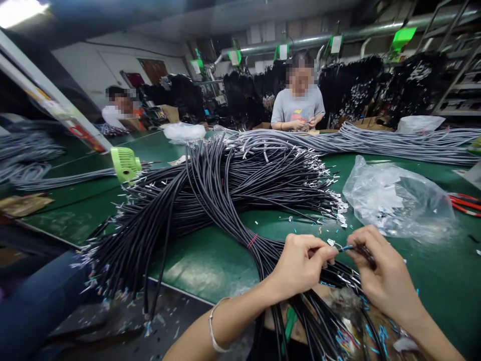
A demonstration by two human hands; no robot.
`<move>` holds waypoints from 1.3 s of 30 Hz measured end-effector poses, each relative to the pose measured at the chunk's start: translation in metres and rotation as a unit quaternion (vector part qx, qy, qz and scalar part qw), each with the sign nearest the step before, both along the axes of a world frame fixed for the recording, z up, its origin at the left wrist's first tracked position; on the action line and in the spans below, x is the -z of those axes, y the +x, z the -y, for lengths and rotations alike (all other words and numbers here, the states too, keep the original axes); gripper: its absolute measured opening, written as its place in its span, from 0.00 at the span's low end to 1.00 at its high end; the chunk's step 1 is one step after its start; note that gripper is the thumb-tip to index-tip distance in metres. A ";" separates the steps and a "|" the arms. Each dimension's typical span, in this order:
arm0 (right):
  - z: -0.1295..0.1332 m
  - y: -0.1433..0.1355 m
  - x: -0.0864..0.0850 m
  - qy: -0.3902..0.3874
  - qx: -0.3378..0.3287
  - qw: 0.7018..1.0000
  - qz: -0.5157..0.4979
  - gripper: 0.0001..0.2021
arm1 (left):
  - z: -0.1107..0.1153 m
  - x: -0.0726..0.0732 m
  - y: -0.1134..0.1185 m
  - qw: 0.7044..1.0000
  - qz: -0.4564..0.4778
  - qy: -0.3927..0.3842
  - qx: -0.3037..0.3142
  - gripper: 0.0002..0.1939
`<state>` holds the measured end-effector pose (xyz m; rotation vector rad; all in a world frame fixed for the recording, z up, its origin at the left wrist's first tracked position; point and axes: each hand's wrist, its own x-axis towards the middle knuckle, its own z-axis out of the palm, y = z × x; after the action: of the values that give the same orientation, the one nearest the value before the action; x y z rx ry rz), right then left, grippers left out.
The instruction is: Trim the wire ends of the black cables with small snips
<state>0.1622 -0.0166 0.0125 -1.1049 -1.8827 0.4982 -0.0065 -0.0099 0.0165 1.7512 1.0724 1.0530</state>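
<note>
My left hand (pixel 304 260) is closed, thumb and fingers pinching the stripped end of a black cable. Short thin wires (pixel 333 243) poke out past its fingertips, one white and one blue. Opposite it, my right hand (pixel 387 276) is closed too, its fingertips at the blue wire (pixel 346 247). Something dark lies within the right fingers, too hidden to identify. Below both hands runs a bundle of black cables (pixel 240 228), bound by a red tie (pixel 252 241). Several stripped cable ends (pixel 347 278) lie between my hands.
A large pile of black cables (pixel 210 185) covers the middle of the green table (pixel 195 265). Grey cables (pixel 406 145) stretch behind it. A clear plastic bag (pixel 398 200) lies right, near red-handled pliers (pixel 466 203). A green fan (pixel 126 164) stands left. Two people (pixel 298 108) sit beyond.
</note>
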 end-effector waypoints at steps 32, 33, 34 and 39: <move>0.008 0.001 -0.012 0.033 0.034 0.998 -0.033 0.05 | 0.000 0.005 0.002 0.980 0.159 -0.114 0.037 0.18; 0.007 0.001 -0.011 0.025 0.037 0.998 -0.036 0.05 | 0.000 0.005 0.001 0.979 0.162 -0.118 0.036 0.19; 0.007 0.002 -0.011 0.021 0.041 0.998 -0.037 0.04 | 0.000 0.005 0.001 0.979 0.160 -0.121 0.037 0.19; 0.007 0.001 -0.010 0.033 0.039 0.998 -0.032 0.03 | 0.000 0.004 0.002 0.980 0.155 -0.118 0.046 0.18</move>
<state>0.1637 -0.0231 0.0226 -1.1012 -1.7814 0.4208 -0.0046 -0.0101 0.0126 1.3810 0.8733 1.0536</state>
